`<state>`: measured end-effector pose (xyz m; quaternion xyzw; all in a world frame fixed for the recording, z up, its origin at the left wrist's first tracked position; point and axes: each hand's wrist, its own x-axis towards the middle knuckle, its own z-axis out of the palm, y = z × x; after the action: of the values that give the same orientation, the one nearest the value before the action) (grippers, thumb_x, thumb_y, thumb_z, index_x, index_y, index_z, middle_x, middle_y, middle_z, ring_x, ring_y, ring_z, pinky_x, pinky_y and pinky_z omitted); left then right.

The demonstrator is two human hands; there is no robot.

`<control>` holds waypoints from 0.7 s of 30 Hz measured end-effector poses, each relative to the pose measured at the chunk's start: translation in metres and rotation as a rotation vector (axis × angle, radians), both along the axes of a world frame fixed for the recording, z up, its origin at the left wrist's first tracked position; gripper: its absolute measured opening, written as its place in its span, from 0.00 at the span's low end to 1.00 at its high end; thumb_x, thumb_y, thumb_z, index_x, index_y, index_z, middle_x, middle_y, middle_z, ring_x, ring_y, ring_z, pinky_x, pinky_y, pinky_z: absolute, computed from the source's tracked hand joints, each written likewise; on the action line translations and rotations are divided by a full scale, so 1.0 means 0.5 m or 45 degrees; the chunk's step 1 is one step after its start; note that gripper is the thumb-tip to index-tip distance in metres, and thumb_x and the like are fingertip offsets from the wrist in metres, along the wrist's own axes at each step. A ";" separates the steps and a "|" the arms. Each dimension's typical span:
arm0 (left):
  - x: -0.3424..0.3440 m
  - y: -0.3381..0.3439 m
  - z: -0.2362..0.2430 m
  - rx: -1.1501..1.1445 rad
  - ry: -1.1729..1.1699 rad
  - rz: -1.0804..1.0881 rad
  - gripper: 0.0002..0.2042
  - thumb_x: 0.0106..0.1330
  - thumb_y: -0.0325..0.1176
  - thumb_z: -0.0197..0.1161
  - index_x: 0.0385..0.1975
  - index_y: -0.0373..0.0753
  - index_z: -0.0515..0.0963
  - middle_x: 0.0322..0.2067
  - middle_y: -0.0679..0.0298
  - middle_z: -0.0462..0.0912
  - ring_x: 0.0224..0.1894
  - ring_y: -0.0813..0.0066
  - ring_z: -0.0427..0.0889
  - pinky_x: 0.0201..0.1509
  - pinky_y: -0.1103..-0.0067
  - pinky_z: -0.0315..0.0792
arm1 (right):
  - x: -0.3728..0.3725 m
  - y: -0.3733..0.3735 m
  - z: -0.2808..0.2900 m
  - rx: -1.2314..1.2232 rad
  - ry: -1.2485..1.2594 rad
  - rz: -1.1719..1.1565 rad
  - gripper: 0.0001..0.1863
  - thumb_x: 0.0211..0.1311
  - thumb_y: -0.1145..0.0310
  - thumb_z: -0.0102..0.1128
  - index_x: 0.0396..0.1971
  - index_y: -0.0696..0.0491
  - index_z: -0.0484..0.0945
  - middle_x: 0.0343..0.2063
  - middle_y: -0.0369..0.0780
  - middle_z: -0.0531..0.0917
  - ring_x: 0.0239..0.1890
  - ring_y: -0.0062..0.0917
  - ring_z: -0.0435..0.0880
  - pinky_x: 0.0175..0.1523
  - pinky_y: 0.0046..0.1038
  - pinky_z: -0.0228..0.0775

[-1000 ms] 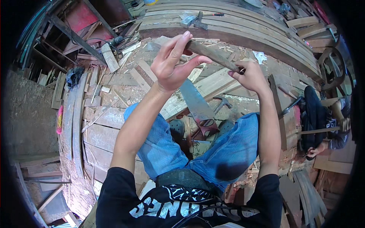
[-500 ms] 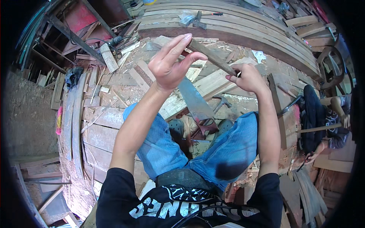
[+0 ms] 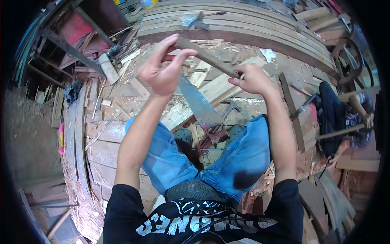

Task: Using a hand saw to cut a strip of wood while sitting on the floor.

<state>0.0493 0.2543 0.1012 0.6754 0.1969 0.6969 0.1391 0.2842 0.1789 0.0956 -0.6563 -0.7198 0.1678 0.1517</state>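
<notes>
A short wooden strip (image 3: 211, 59) is held up slantwise in front of me, between my two hands. My left hand (image 3: 159, 71) has its upper end between the fingertips and the thumb. Wrapped round the lower end is my right hand (image 3: 254, 79), its thumb along the strip. Below them a handsaw (image 3: 198, 99) with a reddish handle lies aslant, its handle between my feet. A claw hammer (image 3: 230, 107) rests on the floor to the right of the saw. Beneath the strip lies a pale board (image 3: 178, 116), partly covered by the saw.
Long stacked beams (image 3: 260, 38) run across the far side, with a hatchet-like tool (image 3: 199, 21) on top. At the right another person (image 3: 345, 118) sits holding a wooden stick. A dark plank (image 3: 291, 110) lies near my right arm. Offcuts and shavings litter the floor.
Both hands and the strip have shifted slightly left in the picture, as has most of the scene. The grip on the strip looks much the same.
</notes>
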 end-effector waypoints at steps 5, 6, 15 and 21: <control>-0.004 -0.010 0.009 -0.099 -0.133 -0.116 0.14 0.50 0.13 0.65 0.37 0.28 0.76 0.41 0.50 0.80 0.32 0.69 0.83 0.33 0.83 0.79 | 0.002 0.014 -0.032 0.060 0.023 0.055 0.18 0.48 0.57 0.65 0.32 0.56 0.80 0.25 0.48 0.81 0.34 0.43 0.80 0.40 0.38 0.71; -0.003 -0.002 0.000 -0.092 -0.106 -0.082 0.13 0.51 0.12 0.64 0.37 0.27 0.75 0.41 0.49 0.80 0.33 0.68 0.83 0.33 0.82 0.79 | 0.005 0.015 -0.030 0.033 -0.033 0.077 0.18 0.48 0.56 0.65 0.32 0.55 0.80 0.25 0.48 0.81 0.33 0.43 0.80 0.40 0.39 0.71; 0.021 -0.006 -0.024 -0.276 -0.024 -0.227 0.11 0.54 0.12 0.60 0.38 0.26 0.74 0.42 0.47 0.79 0.35 0.69 0.82 0.35 0.82 0.78 | -0.028 0.006 -0.012 0.222 0.195 0.036 0.24 0.48 0.47 0.63 0.21 0.57 0.80 0.18 0.51 0.79 0.28 0.46 0.80 0.35 0.40 0.72; 0.009 0.003 -0.038 -0.347 0.051 -0.161 0.09 0.56 0.15 0.61 0.37 0.28 0.75 0.42 0.51 0.80 0.38 0.73 0.80 0.38 0.83 0.76 | -0.043 0.007 -0.003 0.265 0.287 0.006 0.21 0.46 0.49 0.65 0.21 0.56 0.80 0.20 0.50 0.79 0.28 0.45 0.80 0.36 0.40 0.73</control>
<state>0.0536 0.2559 0.0821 0.6750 0.2497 0.6399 0.2691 0.2625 0.1827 0.0942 -0.6124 -0.7132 0.1654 0.2984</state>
